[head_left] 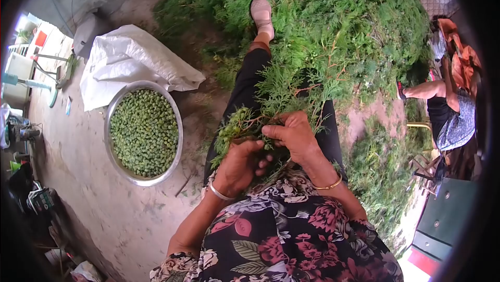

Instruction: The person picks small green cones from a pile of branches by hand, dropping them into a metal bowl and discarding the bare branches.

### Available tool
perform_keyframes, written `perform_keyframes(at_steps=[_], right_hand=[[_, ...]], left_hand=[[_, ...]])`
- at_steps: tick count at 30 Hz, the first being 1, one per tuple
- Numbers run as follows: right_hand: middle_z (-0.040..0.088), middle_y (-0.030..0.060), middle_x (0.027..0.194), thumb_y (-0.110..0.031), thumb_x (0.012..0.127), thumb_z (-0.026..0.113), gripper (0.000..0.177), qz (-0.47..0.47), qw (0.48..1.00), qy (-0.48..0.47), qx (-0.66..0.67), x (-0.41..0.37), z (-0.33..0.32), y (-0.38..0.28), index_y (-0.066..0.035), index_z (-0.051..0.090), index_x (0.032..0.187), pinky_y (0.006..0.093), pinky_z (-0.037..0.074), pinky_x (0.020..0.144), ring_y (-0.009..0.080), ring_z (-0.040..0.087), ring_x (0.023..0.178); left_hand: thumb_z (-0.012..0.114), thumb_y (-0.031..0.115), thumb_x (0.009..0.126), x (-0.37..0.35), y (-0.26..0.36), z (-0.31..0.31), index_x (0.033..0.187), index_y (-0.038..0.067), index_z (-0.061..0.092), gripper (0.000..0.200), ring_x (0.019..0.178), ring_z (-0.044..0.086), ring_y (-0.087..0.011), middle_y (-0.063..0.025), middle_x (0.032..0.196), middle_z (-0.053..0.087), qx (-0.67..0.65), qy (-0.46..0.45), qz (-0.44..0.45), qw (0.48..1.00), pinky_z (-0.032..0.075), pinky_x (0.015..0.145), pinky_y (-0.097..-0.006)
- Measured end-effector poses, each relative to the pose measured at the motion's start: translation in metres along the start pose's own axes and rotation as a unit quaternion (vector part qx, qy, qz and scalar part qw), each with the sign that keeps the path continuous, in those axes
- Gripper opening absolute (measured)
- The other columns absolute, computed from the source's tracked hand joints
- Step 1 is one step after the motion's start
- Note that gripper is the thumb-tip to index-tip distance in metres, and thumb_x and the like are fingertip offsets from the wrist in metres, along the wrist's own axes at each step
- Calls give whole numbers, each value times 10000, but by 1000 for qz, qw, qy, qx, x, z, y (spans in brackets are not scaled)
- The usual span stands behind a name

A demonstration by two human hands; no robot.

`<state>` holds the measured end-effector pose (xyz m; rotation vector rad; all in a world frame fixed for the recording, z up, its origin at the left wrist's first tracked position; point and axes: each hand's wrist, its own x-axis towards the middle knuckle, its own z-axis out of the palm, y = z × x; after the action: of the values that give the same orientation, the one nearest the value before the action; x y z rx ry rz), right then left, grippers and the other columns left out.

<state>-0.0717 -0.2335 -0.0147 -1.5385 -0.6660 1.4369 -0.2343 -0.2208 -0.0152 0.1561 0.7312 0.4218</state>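
Across my lap lies a leafy evergreen branch (284,92) with flat green sprays and brownish stems. My right hand (297,138) is closed around its stem, thumb and forefinger pinched toward the left. Close beside it, my left hand (239,164) is half curled at the branch's yellow-green tips (234,125); whatever its fingers enclose is hidden. To the left on the floor stands a round metal basin (180,141), filled with small green cones or berries (143,133).
A white woven sack (130,55) lies behind the basin. Cut green branches (344,26) are heaped ahead and to the right, around my outstretched foot (261,13). Another person (453,105) sits at the far right. A dark green panel (448,214) stands at lower right.
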Motion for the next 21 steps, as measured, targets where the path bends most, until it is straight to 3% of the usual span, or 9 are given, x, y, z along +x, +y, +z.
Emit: perform_keyframes(at_steps=[3,5,6,11,13,21], right_hand=[[532,-1,570,9,728,700,108,-11,999,30,15,-1,-2,-3,5,599,691,249,342,411,78,422,440],[491,-7,533,17,739,704,222,5,985,89,147,4,-14,-1,-52,529,621,249,335,403,79,400,422],[445,-16,508,12,745,714,318,0,987,103,122,0,-10,-7,-92,460,583,257,328,398,82,379,405],[470,-10,521,4,746,721,281,2,983,61,174,1,-15,-1,-76,487,611,252,335,398,80,398,412],[482,-7,528,2,745,723,270,-5,981,47,189,1,-15,-1,-73,495,621,246,332,396,78,407,416],[488,-14,568,-14,723,739,264,-39,993,63,97,3,-13,7,-65,498,628,232,329,383,68,414,436]], left_hand=[[520,55,805,1,-3,-12,926,31,565,131,616,488,-143,-124,826,611,35,-27,-20,999,393,504,-271],[509,33,795,-1,-8,-12,924,15,568,143,624,503,-147,-132,839,621,51,-44,8,998,407,520,-276],[498,12,785,-2,-8,-9,922,-2,572,156,632,518,-151,-141,853,631,66,-60,37,995,421,537,-281],[526,16,823,2,1,11,984,-23,576,174,682,572,-154,-117,869,640,124,-31,65,990,447,580,-272],[586,64,828,11,-3,14,978,-11,579,168,670,563,-132,-82,845,634,132,26,79,988,442,588,-249],[646,138,816,12,-1,17,928,8,592,180,641,539,-90,-31,797,624,257,0,154,954,415,590,-210]])
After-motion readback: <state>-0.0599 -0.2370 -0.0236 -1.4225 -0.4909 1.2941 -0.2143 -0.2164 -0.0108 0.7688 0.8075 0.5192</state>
